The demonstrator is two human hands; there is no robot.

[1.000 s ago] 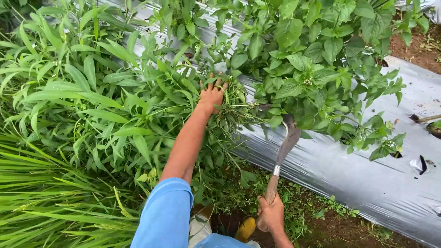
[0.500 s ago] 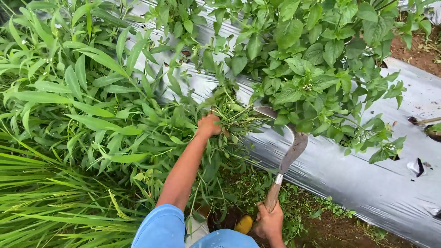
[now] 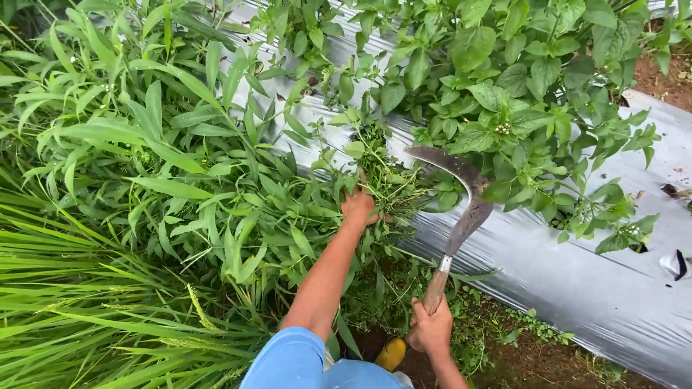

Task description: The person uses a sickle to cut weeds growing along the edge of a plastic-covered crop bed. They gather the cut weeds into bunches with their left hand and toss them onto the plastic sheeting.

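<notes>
My left hand (image 3: 358, 207) is closed around a bunch of thin green weeds (image 3: 383, 173) at the edge of the plastic-covered bed. My right hand (image 3: 430, 329) grips the wooden handle of a sickle (image 3: 461, 209). Its curved dark blade arcs up and left over the weeds, close to the bunch. A blue sleeve covers my left upper arm.
Silver plastic mulch (image 3: 577, 281) covers a raised bed running diagonally, with leafy pepper plants (image 3: 504, 94) growing through it. Tall broad-leaved weeds (image 3: 180, 158) and grass fill the left. Bare soil (image 3: 548, 364) and a yellow boot toe (image 3: 390, 354) lie below.
My left hand dropped from high in the weeds, closed on a bunch and drew it nearer. The sickle came out from under the plant leaves, its blade now showing beside the bunch.
</notes>
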